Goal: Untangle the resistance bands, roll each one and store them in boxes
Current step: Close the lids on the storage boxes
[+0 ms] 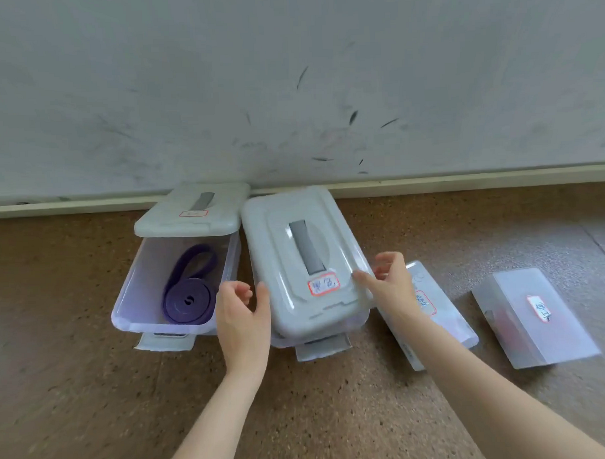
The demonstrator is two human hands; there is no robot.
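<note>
A clear box [361, 319] stands on the floor in the middle, and a grey lid [287, 226] with a red-framed label lies slightly askew on top of it. My left hand [240, 314] is at the lid's left edge, its thumb touching the rim and its fingers loosely curled away. My right hand [390, 281] is at the lid's right edge, thumb against the rim, fingers raised. Left of it, an open clear box [125, 297] holds a rolled purple resistance band [190, 298]. That box's grey lid [190, 212] rests across its far end.
Two flat translucent labelled cases [448, 323] [534, 320] lie on the brown speckled floor [76, 374] to the right. A scuffed grey wall [289, 92] with a pale skirting board runs just behind the boxes.
</note>
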